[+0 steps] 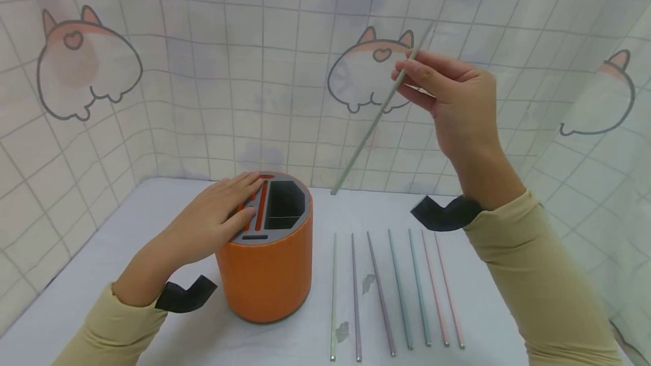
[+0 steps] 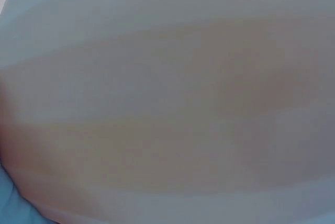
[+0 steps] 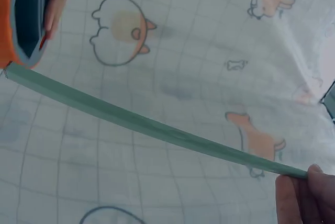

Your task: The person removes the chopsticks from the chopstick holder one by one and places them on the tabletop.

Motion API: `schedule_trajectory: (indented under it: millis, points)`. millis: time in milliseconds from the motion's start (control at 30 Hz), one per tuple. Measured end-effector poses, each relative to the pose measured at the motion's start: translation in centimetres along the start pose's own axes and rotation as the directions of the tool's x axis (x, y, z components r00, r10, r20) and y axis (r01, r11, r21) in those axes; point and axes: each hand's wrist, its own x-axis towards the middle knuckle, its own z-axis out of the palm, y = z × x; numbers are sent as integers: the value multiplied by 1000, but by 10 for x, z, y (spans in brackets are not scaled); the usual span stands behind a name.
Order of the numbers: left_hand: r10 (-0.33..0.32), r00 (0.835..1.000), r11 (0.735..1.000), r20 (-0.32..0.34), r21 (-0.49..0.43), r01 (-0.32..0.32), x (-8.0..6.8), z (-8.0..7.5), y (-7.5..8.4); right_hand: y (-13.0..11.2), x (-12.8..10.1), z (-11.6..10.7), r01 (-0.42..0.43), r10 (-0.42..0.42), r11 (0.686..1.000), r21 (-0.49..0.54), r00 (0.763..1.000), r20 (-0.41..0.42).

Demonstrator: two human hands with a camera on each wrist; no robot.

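Observation:
My right hand (image 1: 452, 100) is raised above the table and pinches a pale green chopstick (image 1: 373, 123) near its upper end; the stick slants down to the left, its tip hanging just right of the holder. In the right wrist view the green chopstick (image 3: 152, 127) runs from my fingertips (image 3: 301, 195) toward the holder (image 3: 21, 14). My left hand (image 1: 213, 219) rests flat on the grey top of the orange cylindrical holder (image 1: 267, 264), fingers straight over its narrow slots. The holder's large dark compartment (image 1: 282, 202) is uncovered. The left wrist view is a blur.
Several chopsticks (image 1: 396, 290) in green, purple, teal and pink lie side by side on the white table (image 1: 127, 225), right of the holder. A checked cloth with cartoon animals (image 1: 203, 72) walls in the back and sides.

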Motion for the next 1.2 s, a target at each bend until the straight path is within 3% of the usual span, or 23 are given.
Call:
schedule_trajectory:
  millis: [133,300,467,600,733,900,1067,1200]
  points:
    - [-1,1000,1000,11,1,1,1,-1,0,-3,0,-33,-32,32,999,-6,999,-27]
    - [3,1000,1000,22,6,-3,1,-1,1,-5,-7,-76,-133,132,991,-13,989,-66]
    - [3,1000,1000,25,17,-3,1,-2,0,-6,-14,-114,-196,189,977,-81,978,-83]
    - [5,1000,1000,28,15,-5,2,-4,-1,-3,-18,-145,-252,238,948,-192,967,-94]
    - [-1,1000,1000,28,14,0,2,-5,-1,10,-22,-178,-345,341,902,-259,938,-61]
    - [-23,999,1000,25,7,23,0,-5,-2,34,-29,-217,-474,504,800,-368,864,-17]
    - [-19,1000,1000,18,5,19,-1,-4,-3,59,-39,-244,-550,621,643,-532,782,-58]
    - [-15,1000,1000,13,6,15,-2,-4,-4,80,-45,-259,-577,670,569,-586,738,-75]
